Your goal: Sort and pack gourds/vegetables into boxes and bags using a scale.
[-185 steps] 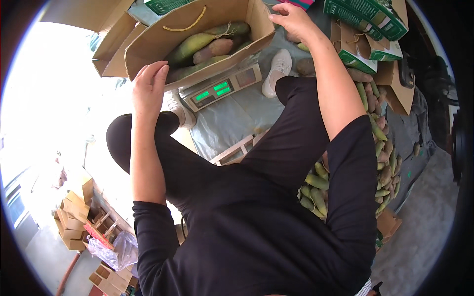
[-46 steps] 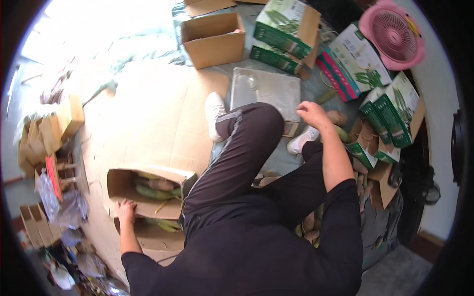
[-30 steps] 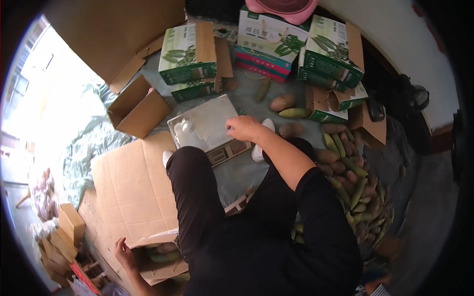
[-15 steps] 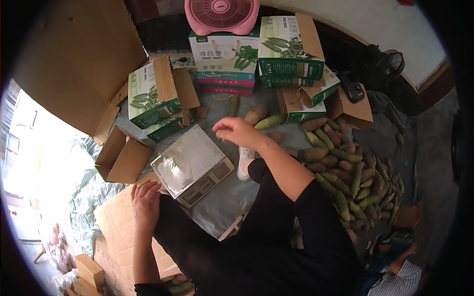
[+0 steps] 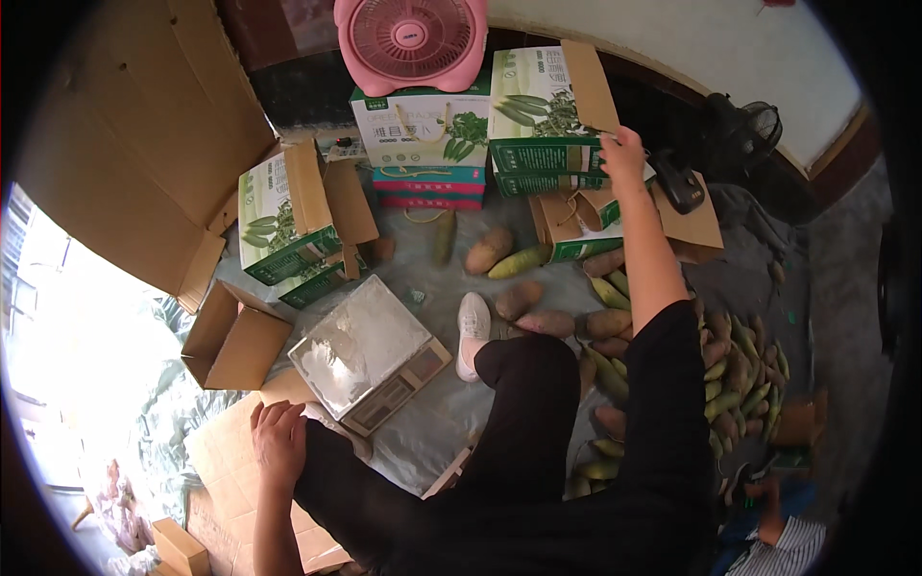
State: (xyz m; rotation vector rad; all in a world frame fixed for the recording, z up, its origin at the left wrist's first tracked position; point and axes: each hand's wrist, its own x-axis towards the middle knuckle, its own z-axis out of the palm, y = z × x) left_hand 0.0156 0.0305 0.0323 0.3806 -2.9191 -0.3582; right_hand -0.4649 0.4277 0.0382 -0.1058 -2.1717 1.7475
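Fingers of our left hand (image 5: 279, 444) bend a little, close together, and hold nothing. They are just beside our left knee (image 5: 331, 470), and we can't tell if they touch it. Past the knee we see a scale (image 5: 360, 341) with a flat, pale top. On our right lies a big heap of green and brown roots (image 5: 740, 384). Our right hand (image 5: 622, 158) reaches out over that side. Its fingers are narrow and bent at the low right corner of a green and white box (image 5: 530, 101). We can't tell if they pinch the box or only touch it.

That box sits far out, on top of another green box (image 5: 543, 182), near the pink fan (image 5: 411, 36). It looks like stiff card, so we guess it is light if nothing is inside, but we can't see in. Its brown flap (image 5: 591, 86) may bend or tear if we pull hard on just that. The smooth printed side may be a bit slippery. We think a good hold is on the firm edge by the corner, with our other hand under the far side.
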